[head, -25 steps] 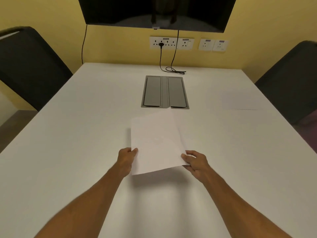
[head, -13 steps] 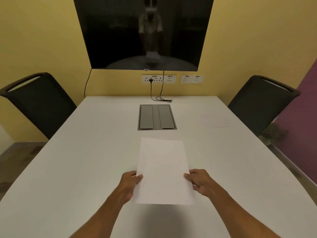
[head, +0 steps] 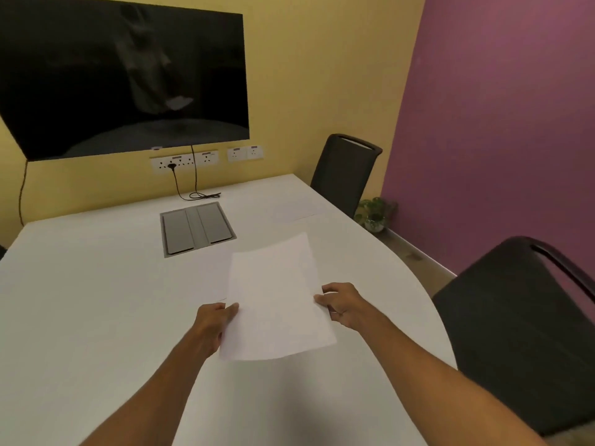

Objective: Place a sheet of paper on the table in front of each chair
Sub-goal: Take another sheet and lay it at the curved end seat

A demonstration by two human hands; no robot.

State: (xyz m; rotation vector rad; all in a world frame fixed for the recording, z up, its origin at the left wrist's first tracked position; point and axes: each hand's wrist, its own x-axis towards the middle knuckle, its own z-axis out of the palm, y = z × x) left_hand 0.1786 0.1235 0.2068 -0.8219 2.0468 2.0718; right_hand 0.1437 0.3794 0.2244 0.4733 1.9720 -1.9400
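Observation:
I hold a white sheet of paper (head: pixel 277 297) just above the white table (head: pixel 96 310), near its middle. My left hand (head: pixel 214 323) pinches the sheet's left edge. My right hand (head: pixel 343 304) grips its right edge. Another sheet (head: pixel 294 209) lies flat on the table in front of the far black chair (head: pixel 346 172) at the right. A second black chair (head: pixel 521 329) stands close by at the near right, beside the table's curved edge.
A grey cable box (head: pixel 196 230) is set into the table's middle. A black screen (head: pixel 122 75) hangs on the yellow wall above sockets (head: pixel 206 157) and a loose cable (head: pixel 196 194). A small plant (head: pixel 373 214) sits on the floor by the purple wall.
The view has swung to the right, bringing the purple wall and the near right chair into sight. Both hands carried the sheet rightward, still gripping its edges.

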